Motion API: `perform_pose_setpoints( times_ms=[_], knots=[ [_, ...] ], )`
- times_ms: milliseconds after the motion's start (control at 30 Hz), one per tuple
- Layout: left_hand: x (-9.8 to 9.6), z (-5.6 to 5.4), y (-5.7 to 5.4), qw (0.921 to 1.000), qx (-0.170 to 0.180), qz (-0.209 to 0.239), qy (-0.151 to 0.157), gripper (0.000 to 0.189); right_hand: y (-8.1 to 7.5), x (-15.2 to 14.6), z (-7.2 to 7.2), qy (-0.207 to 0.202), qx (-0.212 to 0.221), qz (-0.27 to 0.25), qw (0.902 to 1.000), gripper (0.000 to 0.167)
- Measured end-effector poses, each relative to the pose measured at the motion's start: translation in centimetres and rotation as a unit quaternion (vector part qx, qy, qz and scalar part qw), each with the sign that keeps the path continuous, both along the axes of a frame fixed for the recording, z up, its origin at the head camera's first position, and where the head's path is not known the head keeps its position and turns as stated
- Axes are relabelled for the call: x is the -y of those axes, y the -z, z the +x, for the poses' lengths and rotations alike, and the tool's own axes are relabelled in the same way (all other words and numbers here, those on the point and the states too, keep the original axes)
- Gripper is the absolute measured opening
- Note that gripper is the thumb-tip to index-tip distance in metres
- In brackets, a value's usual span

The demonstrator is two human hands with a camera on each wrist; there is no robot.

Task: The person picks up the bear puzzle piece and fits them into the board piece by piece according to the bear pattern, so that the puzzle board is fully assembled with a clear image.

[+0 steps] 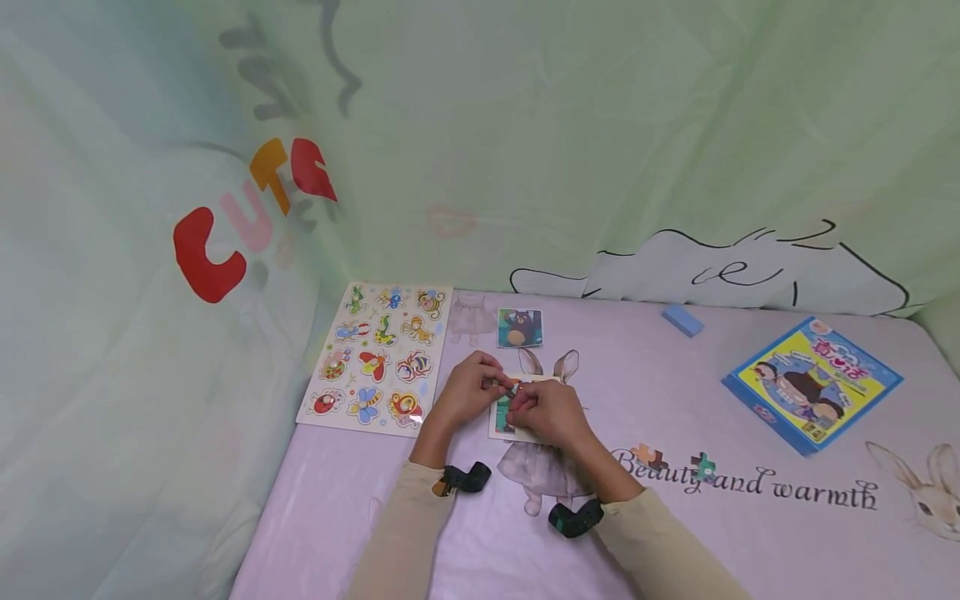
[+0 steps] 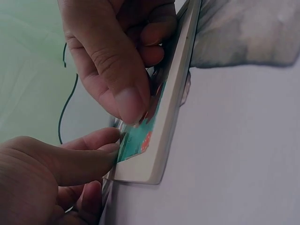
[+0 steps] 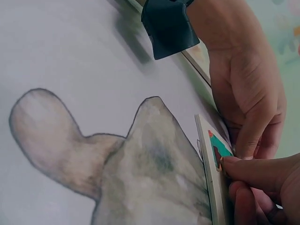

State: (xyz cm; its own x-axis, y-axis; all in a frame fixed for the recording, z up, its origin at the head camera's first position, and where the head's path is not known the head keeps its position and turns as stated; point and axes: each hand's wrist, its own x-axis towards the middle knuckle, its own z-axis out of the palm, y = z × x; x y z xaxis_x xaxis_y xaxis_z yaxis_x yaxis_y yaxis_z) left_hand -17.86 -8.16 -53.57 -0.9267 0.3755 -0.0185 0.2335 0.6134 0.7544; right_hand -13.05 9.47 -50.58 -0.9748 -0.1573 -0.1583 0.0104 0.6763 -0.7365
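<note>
A small jigsaw board with a pale frame and green picture pieces lies under both hands in the head view. My right hand pinches a small jigsaw piece over the board. From the other side my left hand brings thumb and forefinger together at the same spot; its hold is partly hidden. The left wrist view shows the left fingertips beside the green part of the board. In the right wrist view, the right thumb lies against a brown patch of the picture.
Two loose jigsaw pieces lie to the right. Behind the board is a bear picture card; an insect puzzle board lies left. A blue block and a blue-yellow box lie at right, before a curtain.
</note>
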Motion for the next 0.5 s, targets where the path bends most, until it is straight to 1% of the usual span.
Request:
perform_pose_setpoints(
  times_ms=[100, 200, 233, 367, 500],
  knots=[
    [0.1, -0.1, -0.1, 1.0, 0.003, -0.001, 0.007, 0.01, -0.1, -0.1, 0.0, -0.001, 0.01, -0.001, 1.0, 0.012],
    [0.5, -0.1, -0.2, 0.9996, 0.018, 0.005, 0.023, 0.011, -0.2, -0.3, -0.1, -0.002, 0.023, -0.005, 0.9997, 0.011],
    [0.7, -0.1, -0.3, 0.9992, 0.027, 0.007, 0.029, 0.013, -0.2, -0.4, -0.1, -0.004, 0.028, -0.006, 0.9996, 0.011],
    [1.4, -0.1, -0.7, 0.9973, 0.039, 0.01, 0.062, 0.022, -0.2, -0.6, -0.2, -0.014, 0.035, -0.01, 0.9992, 0.013],
    [1.7, -0.1, -1.0, 0.9953, 0.035, -0.003, 0.091, 0.029, -0.2, -0.9, -0.3, -0.029, 0.032, -0.008, 0.999, 0.014]
  ],
)
